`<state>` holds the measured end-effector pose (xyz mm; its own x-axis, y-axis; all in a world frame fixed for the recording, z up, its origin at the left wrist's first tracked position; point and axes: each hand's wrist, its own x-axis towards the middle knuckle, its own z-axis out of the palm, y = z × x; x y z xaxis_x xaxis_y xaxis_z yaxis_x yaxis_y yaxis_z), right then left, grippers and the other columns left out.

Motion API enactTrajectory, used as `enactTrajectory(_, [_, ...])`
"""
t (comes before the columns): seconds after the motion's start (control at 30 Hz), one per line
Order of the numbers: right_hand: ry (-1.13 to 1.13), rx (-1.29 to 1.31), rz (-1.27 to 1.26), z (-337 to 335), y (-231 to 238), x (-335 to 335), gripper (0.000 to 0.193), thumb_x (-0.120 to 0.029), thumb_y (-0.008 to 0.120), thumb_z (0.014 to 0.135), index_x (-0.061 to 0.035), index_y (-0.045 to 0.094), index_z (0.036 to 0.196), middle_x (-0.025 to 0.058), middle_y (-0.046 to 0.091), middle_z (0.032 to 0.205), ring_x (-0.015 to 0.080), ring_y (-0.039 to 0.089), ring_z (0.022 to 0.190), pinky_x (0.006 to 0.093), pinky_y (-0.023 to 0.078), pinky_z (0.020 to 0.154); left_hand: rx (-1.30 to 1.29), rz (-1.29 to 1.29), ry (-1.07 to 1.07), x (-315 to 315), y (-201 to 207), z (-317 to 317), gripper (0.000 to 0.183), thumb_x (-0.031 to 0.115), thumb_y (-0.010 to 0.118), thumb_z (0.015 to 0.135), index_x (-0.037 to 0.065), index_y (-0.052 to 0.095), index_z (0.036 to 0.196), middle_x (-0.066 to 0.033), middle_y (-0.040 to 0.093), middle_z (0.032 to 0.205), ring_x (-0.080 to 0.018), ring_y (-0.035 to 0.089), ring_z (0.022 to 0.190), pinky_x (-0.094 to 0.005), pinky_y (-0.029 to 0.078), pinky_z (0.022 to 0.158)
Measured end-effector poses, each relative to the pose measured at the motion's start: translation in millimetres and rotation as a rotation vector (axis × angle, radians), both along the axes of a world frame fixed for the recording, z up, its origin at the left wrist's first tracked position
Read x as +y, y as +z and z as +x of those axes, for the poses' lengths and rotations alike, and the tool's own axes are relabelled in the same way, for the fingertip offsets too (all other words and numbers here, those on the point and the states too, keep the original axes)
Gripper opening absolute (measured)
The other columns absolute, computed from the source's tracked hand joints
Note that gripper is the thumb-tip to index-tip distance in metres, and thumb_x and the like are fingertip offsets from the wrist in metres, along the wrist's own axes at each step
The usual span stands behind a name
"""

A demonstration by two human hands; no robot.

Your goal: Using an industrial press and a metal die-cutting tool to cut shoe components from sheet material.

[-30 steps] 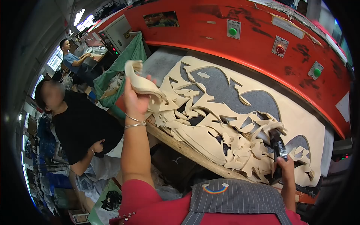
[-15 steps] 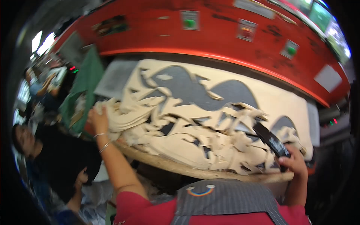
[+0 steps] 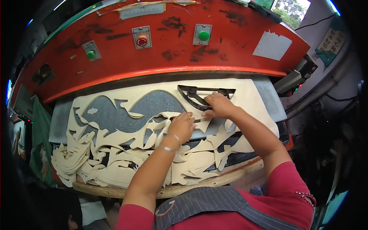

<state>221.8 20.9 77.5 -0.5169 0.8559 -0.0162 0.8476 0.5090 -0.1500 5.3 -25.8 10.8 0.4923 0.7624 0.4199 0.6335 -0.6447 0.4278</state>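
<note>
A black crescent-shaped cutting die (image 3: 191,91) lies over the right part of a cream sheet (image 3: 245,96). My right hand (image 3: 219,105) grips its curved lower side, fingers over the rim and thumb toward me. My left hand (image 3: 181,127) is just left of it, with curled fingers on a cut edge of the sheet; its fingertips are partly hidden. Large curved cut-outs in the sheet bare the grey board (image 3: 115,115) beneath. Curled cream offcuts (image 3: 76,157) lie heaped along the near side, thickest at the left.
Across the back runs a red machine beam (image 3: 165,57) with green buttons (image 3: 203,36) and a red knob (image 3: 142,41). A wooden edge (image 3: 111,190) borders the near side. Green cloth (image 3: 40,138) hangs at the left; a grey control box (image 3: 289,82) is at the right.
The view has swung to the right. My left hand has left the offcut pile at the left for the middle of the sheet. My right hand has carried the die from the near right onto the sheet.
</note>
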Motion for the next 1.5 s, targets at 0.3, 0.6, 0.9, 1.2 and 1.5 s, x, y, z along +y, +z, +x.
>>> enactTrajectory(0.3, [-0.026, 0.278, 0.232, 59.5, -42.0, 2.3, 0.075, -0.045, 0.077, 0.064, -0.0171, 0.052, 0.129, 0.0210, 0.040, 0.133, 0.0379, 0.034, 0.125, 0.0465, 0.024, 0.108, 0.020, -0.399, 0.306, 18.0, 14.6, 38.5, 0.023, 0.025, 0.059, 0.082, 0.004, 0.069, 0.076, -0.0164, 0.061, 0.118, -0.0327, 0.055, 0.110, -0.0401, 0.041, 0.095])
enactTrajectory(0.6, [-0.292, 0.567, 0.138, 90.8, -77.3, -2.0, 0.046, -0.033, 0.084, 0.058, -0.0112, 0.059, 0.090, 0.0279, 0.020, 0.146, 0.0497, 0.021, 0.133, 0.0547, 0.018, 0.110, -0.139, -0.108, 0.399, 6.2, -17.3, 58.4, 0.017, 0.023, 0.061, 0.080, 0.007, 0.060, 0.074, -0.0237, 0.053, 0.127, -0.0347, 0.052, 0.116, -0.0425, 0.035, 0.097])
enactTrajectory(0.9, [-0.271, 0.557, 0.295, 92.0, -82.6, -6.1, 0.044, -0.032, 0.085, 0.055, -0.0103, 0.059, 0.083, 0.0247, 0.029, 0.145, 0.0514, 0.031, 0.128, 0.0549, 0.026, 0.107, -0.209, -0.103, 0.373, 6.1, -15.2, 60.9, 0.015, 0.020, 0.062, 0.078, 0.007, 0.058, 0.073, -0.0247, 0.056, 0.123, -0.0340, 0.055, 0.110, -0.0414, 0.037, 0.094])
enactTrajectory(1.2, [-0.242, 0.460, 0.319, 82.5, -73.3, -11.9, 0.055, -0.036, 0.084, 0.057, -0.0125, 0.058, 0.098, 0.0251, 0.022, 0.147, 0.0509, 0.029, 0.129, 0.0535, 0.028, 0.106, -0.178, -0.186, 0.336, 5.8, -9.5, 44.2, 0.013, 0.019, 0.062, 0.079, 0.006, 0.061, 0.081, -0.0248, 0.053, 0.126, -0.0340, 0.049, 0.119, -0.0415, 0.037, 0.098])
enactTrajectory(1.5, [-0.152, 0.712, 0.456, 16.5, 63.0, -49.5, 0.064, -0.030, 0.077, 0.073, -0.0016, 0.047, 0.123, 0.0174, 0.051, 0.119, 0.0331, 0.049, 0.112, 0.0399, 0.041, 0.094, -0.944, 0.009, 0.713, 15.6, 93.0, -175.1, 0.045, 0.021, 0.054, 0.093, 0.000, 0.044, 0.132, -0.0157, 0.049, 0.132, -0.0218, 0.049, 0.121, -0.0325, 0.036, 0.103])
